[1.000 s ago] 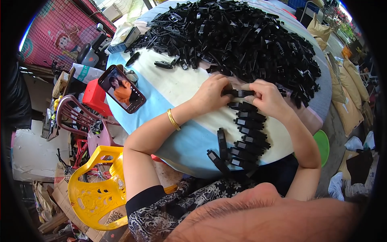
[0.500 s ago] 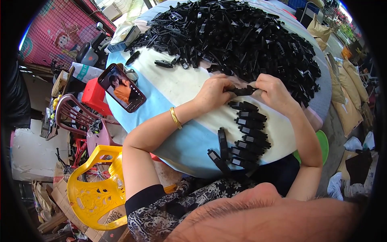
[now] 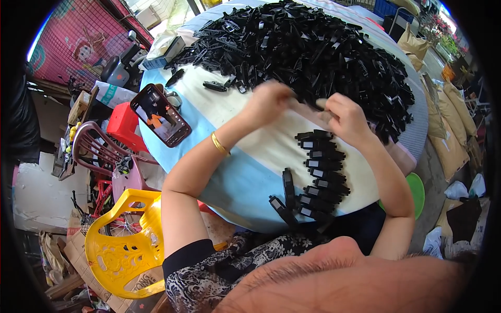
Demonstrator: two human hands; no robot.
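My left hand (image 3: pixel 269 104), smeared by motion, hovers at the near edge of a big heap of black plastic parts (image 3: pixel 313 49); whether it holds anything is not visible. To its right, my right hand (image 3: pixel 347 119) is raised with thumb and fingers curled together. Anything inside that pinch is too small or blurred to name. Just nearer to me, a row of black plastic clip-like pieces (image 3: pixel 326 165) with small grey patches runs down the cloth, lying side by side. Two more such pieces (image 3: pixel 288 188) lie angled at the row's near left.
A phone (image 3: pixel 160 116) playing a video leans on the left of the round cloth-covered table (image 3: pixel 235 177). A tissue box (image 3: pixel 164 55) stands behind it. Left of the table are a yellow chair (image 3: pixel 125 245), a pink chair (image 3: pixel 128 169) and a red box (image 3: pixel 125 125). Sacks (image 3: pixel 446 130) stand right.
The black part held between both hands is gone from there, and the row's far end shows one more piece. My left hand has moved left and up; my right hand stays nearly in place.
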